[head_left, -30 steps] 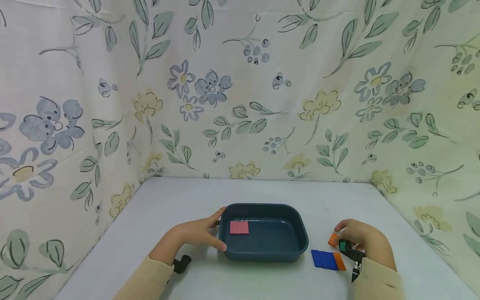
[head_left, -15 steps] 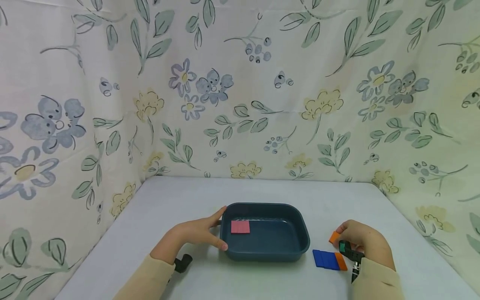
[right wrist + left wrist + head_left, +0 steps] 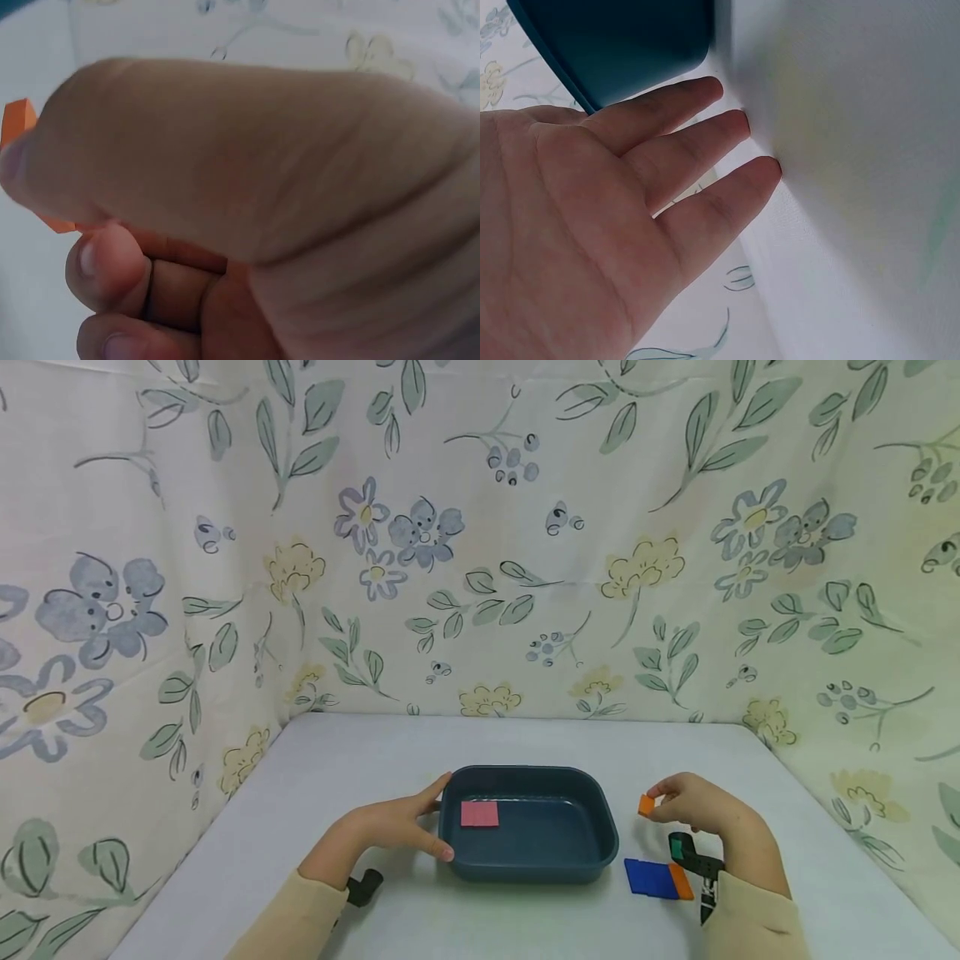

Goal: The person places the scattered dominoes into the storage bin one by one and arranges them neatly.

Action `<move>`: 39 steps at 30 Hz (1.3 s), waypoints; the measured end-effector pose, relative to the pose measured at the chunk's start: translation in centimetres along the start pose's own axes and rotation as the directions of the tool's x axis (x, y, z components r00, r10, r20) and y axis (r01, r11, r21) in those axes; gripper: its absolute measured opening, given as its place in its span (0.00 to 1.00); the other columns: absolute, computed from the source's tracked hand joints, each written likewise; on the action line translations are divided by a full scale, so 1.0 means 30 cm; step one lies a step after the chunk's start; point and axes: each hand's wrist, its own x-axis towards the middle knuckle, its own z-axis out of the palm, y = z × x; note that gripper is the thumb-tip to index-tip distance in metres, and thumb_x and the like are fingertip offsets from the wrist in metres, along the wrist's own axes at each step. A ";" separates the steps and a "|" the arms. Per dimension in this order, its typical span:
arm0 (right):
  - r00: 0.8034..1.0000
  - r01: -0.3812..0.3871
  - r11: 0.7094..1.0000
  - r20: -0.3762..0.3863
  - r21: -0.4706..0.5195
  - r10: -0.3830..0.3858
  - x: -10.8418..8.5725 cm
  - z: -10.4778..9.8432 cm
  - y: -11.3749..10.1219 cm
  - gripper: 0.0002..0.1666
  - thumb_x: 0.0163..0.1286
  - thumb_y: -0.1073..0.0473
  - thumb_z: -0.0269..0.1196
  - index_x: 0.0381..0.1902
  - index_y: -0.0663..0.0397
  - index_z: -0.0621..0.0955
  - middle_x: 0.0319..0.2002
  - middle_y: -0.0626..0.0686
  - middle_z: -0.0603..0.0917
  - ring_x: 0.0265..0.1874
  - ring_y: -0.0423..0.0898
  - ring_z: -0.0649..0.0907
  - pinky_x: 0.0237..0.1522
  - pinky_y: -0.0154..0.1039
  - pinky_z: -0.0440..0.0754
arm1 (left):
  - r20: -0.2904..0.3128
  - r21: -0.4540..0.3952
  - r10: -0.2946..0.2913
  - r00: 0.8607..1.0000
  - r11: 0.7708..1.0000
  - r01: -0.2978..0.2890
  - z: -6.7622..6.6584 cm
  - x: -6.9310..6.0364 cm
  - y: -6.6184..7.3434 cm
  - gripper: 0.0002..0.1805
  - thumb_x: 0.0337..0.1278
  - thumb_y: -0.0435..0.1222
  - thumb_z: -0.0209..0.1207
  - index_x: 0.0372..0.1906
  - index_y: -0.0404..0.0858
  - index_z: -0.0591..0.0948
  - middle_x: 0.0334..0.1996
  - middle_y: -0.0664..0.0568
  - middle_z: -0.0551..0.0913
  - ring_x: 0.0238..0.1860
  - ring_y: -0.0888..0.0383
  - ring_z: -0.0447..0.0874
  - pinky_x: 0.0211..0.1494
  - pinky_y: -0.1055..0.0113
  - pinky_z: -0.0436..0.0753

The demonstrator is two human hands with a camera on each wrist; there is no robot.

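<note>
A dark blue-green rectangular tray (image 3: 528, 873) stands on the white table, with pink square pieces (image 3: 479, 814) lying side by side at its left inside. At the tray's left end, my left hand (image 3: 386, 822) rests with spread, mostly straight fingers. In the left wrist view, fingertips (image 3: 765, 171) of that hand reach down to the table beside the tray. My right hand (image 3: 705, 806) pinches a small orange block (image 3: 646, 806) between thumb and forefinger, right of the tray. The right wrist view shows the thumb (image 3: 142, 142) covering much of the orange block (image 3: 19, 120).
Blue flat pieces (image 3: 650, 878) lie in a row on the table right of the tray, with an orange piece (image 3: 681, 882) at the row's right end. Black wrist devices sit below both hands. A flowered cloth (image 3: 480, 568) hangs behind the table.
My right hand has taken hold of the orange block and moved it away from me and left, toward the tray. The left hand and tray have stayed in place.
</note>
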 end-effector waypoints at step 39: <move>0.945 0.283 0.901 -0.068 -0.328 -0.321 0.131 0.470 -0.428 0.21 0.52 0.61 0.75 0.45 0.59 0.84 0.25 0.45 0.78 0.22 0.43 0.74 0.24 0.38 0.73 | 0.008 0.020 -0.032 0.999 0.999 0.032 0.000 0.010 -0.001 0.68 0.45 0.55 0.76 0.82 0.53 0.39 0.75 0.42 0.62 0.76 0.42 0.55 0.69 0.33 0.58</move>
